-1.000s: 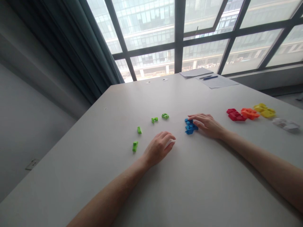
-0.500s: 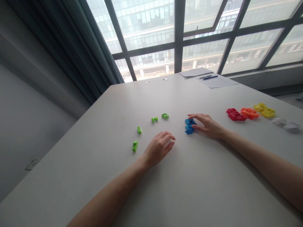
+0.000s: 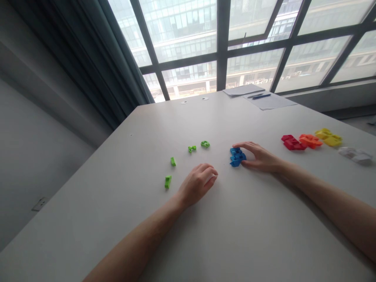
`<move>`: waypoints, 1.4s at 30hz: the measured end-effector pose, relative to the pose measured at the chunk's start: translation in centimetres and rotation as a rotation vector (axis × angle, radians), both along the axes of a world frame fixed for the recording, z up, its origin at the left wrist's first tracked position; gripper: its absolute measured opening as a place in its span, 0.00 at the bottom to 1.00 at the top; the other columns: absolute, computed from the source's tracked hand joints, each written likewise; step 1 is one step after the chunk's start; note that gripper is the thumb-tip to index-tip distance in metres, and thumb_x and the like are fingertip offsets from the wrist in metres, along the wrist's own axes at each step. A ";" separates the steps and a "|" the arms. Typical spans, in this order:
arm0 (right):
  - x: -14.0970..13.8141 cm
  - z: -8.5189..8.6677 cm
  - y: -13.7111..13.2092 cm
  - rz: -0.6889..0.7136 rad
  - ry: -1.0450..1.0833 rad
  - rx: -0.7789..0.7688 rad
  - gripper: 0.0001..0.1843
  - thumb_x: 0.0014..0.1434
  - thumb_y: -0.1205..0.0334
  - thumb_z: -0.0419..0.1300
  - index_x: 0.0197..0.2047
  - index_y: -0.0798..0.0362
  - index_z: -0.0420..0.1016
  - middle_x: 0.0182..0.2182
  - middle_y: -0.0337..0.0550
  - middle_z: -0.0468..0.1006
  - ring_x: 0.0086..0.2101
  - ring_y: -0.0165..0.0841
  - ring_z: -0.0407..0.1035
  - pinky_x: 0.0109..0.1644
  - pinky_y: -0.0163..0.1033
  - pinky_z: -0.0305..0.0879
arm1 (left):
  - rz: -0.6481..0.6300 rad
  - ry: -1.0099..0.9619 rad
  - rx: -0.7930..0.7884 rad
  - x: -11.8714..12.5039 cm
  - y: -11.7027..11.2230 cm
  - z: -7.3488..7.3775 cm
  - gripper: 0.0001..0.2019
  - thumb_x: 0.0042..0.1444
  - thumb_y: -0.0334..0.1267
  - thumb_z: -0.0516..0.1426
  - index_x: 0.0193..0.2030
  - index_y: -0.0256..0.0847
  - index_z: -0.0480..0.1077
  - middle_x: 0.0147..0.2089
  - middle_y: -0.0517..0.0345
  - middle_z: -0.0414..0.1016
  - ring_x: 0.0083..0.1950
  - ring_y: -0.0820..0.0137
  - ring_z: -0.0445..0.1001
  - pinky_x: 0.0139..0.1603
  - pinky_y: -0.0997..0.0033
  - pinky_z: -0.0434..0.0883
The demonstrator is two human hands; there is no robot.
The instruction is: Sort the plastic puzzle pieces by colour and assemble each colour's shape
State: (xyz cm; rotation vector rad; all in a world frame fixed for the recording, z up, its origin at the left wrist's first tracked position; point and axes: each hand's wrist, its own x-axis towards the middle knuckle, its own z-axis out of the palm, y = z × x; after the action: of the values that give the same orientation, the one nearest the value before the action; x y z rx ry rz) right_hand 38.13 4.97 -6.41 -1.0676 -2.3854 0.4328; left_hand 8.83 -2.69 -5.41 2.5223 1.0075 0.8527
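My right hand [image 3: 255,156] rests at a cluster of blue plastic pieces [image 3: 236,157]. Its forefinger reaches along the far edge of the cluster, and its thumb lies at the near right side. The fingers are spread, not closed round the pieces; whether the tips touch them is hard to tell. My left hand [image 3: 198,182] lies on the white table with fingers loosely bent, a small gap between thumb and forefinger and nothing visible in it. Left of it are separate green pieces: one nearest [image 3: 167,181], a small block [image 3: 173,161], a jointed one [image 3: 192,149] and a rounded one [image 3: 205,144].
To the right lie clusters of red pieces [image 3: 293,142], orange pieces [image 3: 310,141], yellow pieces [image 3: 328,137] and white pieces [image 3: 356,155]. Paper sheets [image 3: 272,102] and a dark pen [image 3: 261,96] are at the far edge by the window. A dark curtain [image 3: 96,58] hangs at left.
My right thumb has moved off the top of the blue pieces to their near right side, showing more of them. My left hand and the green pieces stay put.
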 end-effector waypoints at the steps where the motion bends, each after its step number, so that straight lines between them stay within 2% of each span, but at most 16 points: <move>1: 0.0 0.0 0.0 -0.006 0.004 -0.002 0.29 0.54 0.59 0.60 0.60 0.46 0.64 0.56 0.46 0.72 0.57 0.45 0.63 0.62 0.54 0.56 | -0.002 0.000 -0.001 0.0 0.0 0.0 0.06 0.64 0.32 0.51 0.41 0.40 0.69 0.42 0.52 0.73 0.46 0.66 0.71 0.51 0.64 0.69; 10: 0.0 0.2 -0.2 0.012 0.032 0.016 0.29 0.55 0.57 0.59 0.61 0.45 0.63 0.58 0.46 0.70 0.59 0.45 0.61 0.62 0.53 0.56 | -0.009 -0.004 -0.002 0.0 0.1 0.0 0.07 0.64 0.33 0.50 0.41 0.40 0.69 0.42 0.51 0.73 0.46 0.66 0.71 0.51 0.64 0.70; 18: -0.5 0.4 -0.9 0.010 0.028 0.058 0.28 0.57 0.50 0.59 0.60 0.43 0.64 0.59 0.48 0.68 0.59 0.47 0.61 0.61 0.57 0.56 | -0.007 -0.003 -0.003 0.0 0.0 0.0 0.07 0.64 0.33 0.50 0.41 0.40 0.69 0.42 0.51 0.73 0.46 0.66 0.71 0.51 0.64 0.70; 26: -1.7 0.6 -1.7 0.074 0.021 0.093 0.10 0.57 0.52 0.61 0.41 0.44 0.78 0.56 0.46 0.71 0.58 0.46 0.60 0.61 0.55 0.56 | -0.006 -0.005 -0.004 0.0 0.1 -0.1 0.07 0.64 0.33 0.50 0.41 0.40 0.69 0.42 0.51 0.73 0.46 0.67 0.71 0.51 0.65 0.69; 31: -1.7 0.9 -1.6 0.112 0.077 0.009 0.11 0.56 0.48 0.61 0.35 0.43 0.81 0.55 0.43 0.72 0.60 0.47 0.58 0.62 0.55 0.57 | -0.002 -0.012 -0.012 -0.1 0.1 -0.2 0.07 0.64 0.33 0.51 0.41 0.40 0.69 0.42 0.51 0.73 0.46 0.66 0.71 0.50 0.65 0.69; 36: -1.2 1.5 -1.5 0.120 0.047 -0.047 0.15 0.55 0.45 0.62 0.26 0.46 0.78 0.54 0.42 0.73 0.61 0.48 0.55 0.62 0.56 0.57 | -0.003 -0.018 -0.015 -0.1 0.1 -0.1 0.07 0.64 0.33 0.50 0.41 0.40 0.69 0.42 0.51 0.73 0.46 0.66 0.71 0.50 0.64 0.70; 40: -0.9 2.1 -1.5 0.092 0.003 -0.069 0.12 0.52 0.46 0.64 0.31 0.45 0.77 0.55 0.43 0.71 0.60 0.49 0.56 0.60 0.56 0.59 | -0.006 -0.023 -0.014 -0.1 0.0 -0.1 0.07 0.64 0.33 0.50 0.41 0.40 0.69 0.42 0.51 0.73 0.46 0.66 0.71 0.50 0.65 0.70; 42: -0.7 2.4 -1.5 0.055 -0.002 -0.085 0.15 0.50 0.44 0.65 0.35 0.45 0.75 0.55 0.45 0.71 0.58 0.49 0.59 0.58 0.56 0.62 | -0.011 -0.023 -0.013 -0.1 0.0 -0.1 0.07 0.64 0.33 0.50 0.41 0.40 0.69 0.42 0.51 0.73 0.46 0.66 0.71 0.50 0.64 0.70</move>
State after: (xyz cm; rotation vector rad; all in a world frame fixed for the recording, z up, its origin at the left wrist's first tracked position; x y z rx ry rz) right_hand 37.39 3.48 -4.03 -1.0414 -2.4215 0.5570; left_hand 8.74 -2.64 -5.50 2.4997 0.9875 0.8670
